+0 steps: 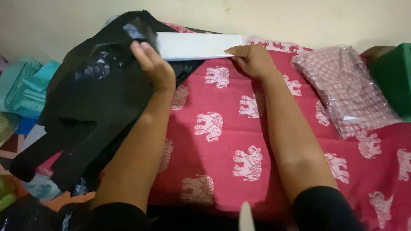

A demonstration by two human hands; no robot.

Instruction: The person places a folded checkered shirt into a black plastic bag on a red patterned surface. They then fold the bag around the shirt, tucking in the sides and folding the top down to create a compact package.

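Two hands hold a flat white card (199,45) at the far edge of the red elephant-print cloth (222,149). Left hand (154,64) grips its left end, where it meets the black plastic bag (94,98); right hand (252,60) pinches its right end. Far right lies a plastic-wrapped checked shirt (346,90), beside a green box (396,79).

A bed against a bare wall.
A red elephant-print bedspread (222,141) meets a plain cream wall (299,19) under soft indoor light.
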